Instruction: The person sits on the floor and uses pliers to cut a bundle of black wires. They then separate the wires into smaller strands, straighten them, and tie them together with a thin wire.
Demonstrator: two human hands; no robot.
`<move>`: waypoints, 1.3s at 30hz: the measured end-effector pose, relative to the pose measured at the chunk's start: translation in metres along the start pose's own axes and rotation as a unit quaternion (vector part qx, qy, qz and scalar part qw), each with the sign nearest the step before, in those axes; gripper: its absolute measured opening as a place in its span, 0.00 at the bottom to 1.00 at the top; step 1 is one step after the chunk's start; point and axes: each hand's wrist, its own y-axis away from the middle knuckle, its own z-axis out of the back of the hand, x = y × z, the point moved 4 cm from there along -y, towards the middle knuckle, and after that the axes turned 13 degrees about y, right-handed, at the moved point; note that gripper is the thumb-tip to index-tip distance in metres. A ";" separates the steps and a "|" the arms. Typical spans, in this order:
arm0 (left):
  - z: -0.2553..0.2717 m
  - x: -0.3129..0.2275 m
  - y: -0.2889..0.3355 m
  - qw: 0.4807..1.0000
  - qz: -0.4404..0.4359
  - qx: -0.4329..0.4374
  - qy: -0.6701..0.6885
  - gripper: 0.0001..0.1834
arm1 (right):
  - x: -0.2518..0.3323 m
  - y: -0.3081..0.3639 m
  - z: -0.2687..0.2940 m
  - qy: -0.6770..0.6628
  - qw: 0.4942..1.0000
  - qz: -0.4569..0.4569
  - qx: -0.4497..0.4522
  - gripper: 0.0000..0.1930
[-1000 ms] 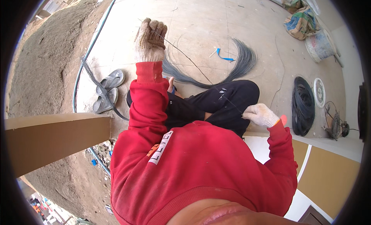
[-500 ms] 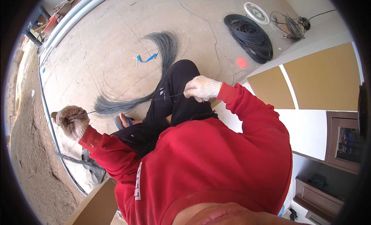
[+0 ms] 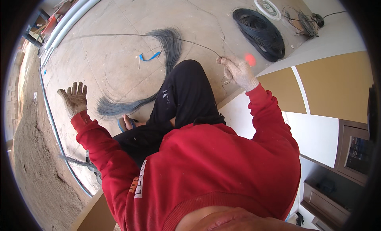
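Note:
My right hand (image 3: pixel 238 72), in a pale knitted glove, pinches one end of a long dark wire (image 3: pixel 199 44). The wire arcs leftward over the floor and thins into a blur at its far end. My left hand (image 3: pixel 74 98), in a browner, soiled glove, is raised with its fingers spread and nothing in it. A curved bundle of grey-black wire strands (image 3: pixel 170 44) lies on the floor, its middle hidden by my bent knee. The bundle's other end (image 3: pixel 119 107) fans out near my sandalled foot.
A large dark coil of wire (image 3: pixel 260 34) lies at the far right, beside a white ring-shaped disc (image 3: pixel 268 7) and a tangled cable (image 3: pixel 307 23). A blue strap (image 3: pixel 150 57) rests near the bundle. White pipes (image 3: pixel 75 17) run along the far left, a hose (image 3: pixel 53 117) near the dirt edge.
My left hand has let go of the wire and opened, moving up and left. My right hand has swung up and to the right, and the wire now sweeps across the far floor.

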 end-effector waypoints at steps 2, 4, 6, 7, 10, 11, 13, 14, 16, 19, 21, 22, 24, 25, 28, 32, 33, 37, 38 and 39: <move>0.009 0.022 0.003 0.999 0.007 -0.027 -0.021 0.54 | -0.020 -0.054 0.013 0.036 0.998 0.019 -0.046 0.16; 0.035 0.056 0.009 0.997 0.047 -0.044 -0.030 0.42 | -0.034 -0.100 0.029 0.043 0.995 -0.012 -0.085 0.16; 0.074 0.081 0.023 0.993 0.085 -0.061 -0.059 0.39 | -0.063 -0.149 0.038 0.026 0.994 -0.049 -0.094 0.15; 0.092 0.092 0.039 0.990 0.095 -0.093 -0.048 0.37 | -0.071 -0.168 0.039 0.074 0.990 -0.057 -0.102 0.15; 0.139 0.125 0.087 0.972 0.118 -0.196 0.057 0.34 | -0.134 -0.222 0.054 0.105 0.981 -0.104 -0.124 0.18; 0.150 0.144 0.096 0.958 0.140 -0.219 0.125 0.33 | -0.172 -0.242 0.073 0.081 0.980 -0.147 -0.106 0.18; 0.164 0.160 0.114 0.926 0.149 -0.253 0.238 0.31 | -0.167 -0.264 0.073 0.560 0.812 -0.106 -0.124 0.28; 0.166 0.161 0.123 0.925 0.140 -0.259 0.239 0.30 | -0.162 -0.271 0.058 0.599 0.781 -0.141 -0.107 0.31; 0.146 0.144 0.137 0.958 0.097 -0.252 0.100 0.30 | -0.096 -0.266 -0.014 0.605 0.785 -0.069 -0.113 0.34; 0.137 0.150 0.132 0.963 0.096 -0.235 0.095 0.32 | -0.015 -0.227 -0.142 0.498 0.819 0.262 -0.116 0.23; 0.133 0.159 0.125 0.946 0.154 -0.272 0.086 0.37 | 0.011 -0.188 -0.244 0.415 0.837 0.349 0.075 0.15; 0.137 0.165 0.125 0.943 0.165 -0.272 0.100 0.41 | 0.007 -0.170 -0.289 0.440 0.820 0.332 0.156 0.14; 0.138 0.172 0.127 0.940 0.216 -0.257 0.067 0.40 | -0.007 -0.143 -0.359 0.458 0.803 0.269 0.270 0.17; 0.136 0.176 0.128 0.937 0.242 -0.247 0.050 0.39 | -0.022 -0.141 -0.385 0.458 0.804 0.282 0.254 0.18; 0.154 0.184 0.127 0.950 0.182 -0.253 0.012 0.34 | -0.037 -0.135 -0.427 0.505 0.805 0.201 0.239 0.21; 0.155 0.185 0.120 0.962 0.139 -0.236 0.026 0.28 | -0.038 -0.138 -0.450 0.551 0.782 0.152 0.248 0.21; 0.154 0.189 0.116 0.966 0.143 -0.213 0.030 0.30 | -0.042 -0.144 -0.452 0.557 0.778 0.149 0.248 0.21; 0.159 0.197 0.107 0.961 0.126 -0.243 0.046 0.27 | -0.051 -0.158 -0.456 0.539 0.792 0.165 0.234 0.19; 0.162 0.198 0.105 0.957 0.115 -0.260 0.050 0.27 | -0.051 -0.158 -0.451 0.509 0.817 0.162 0.216 0.19; 0.163 0.199 0.105 0.953 0.105 -0.279 0.054 0.27 | -0.049 -0.157 -0.447 0.477 0.841 0.158 0.199 0.19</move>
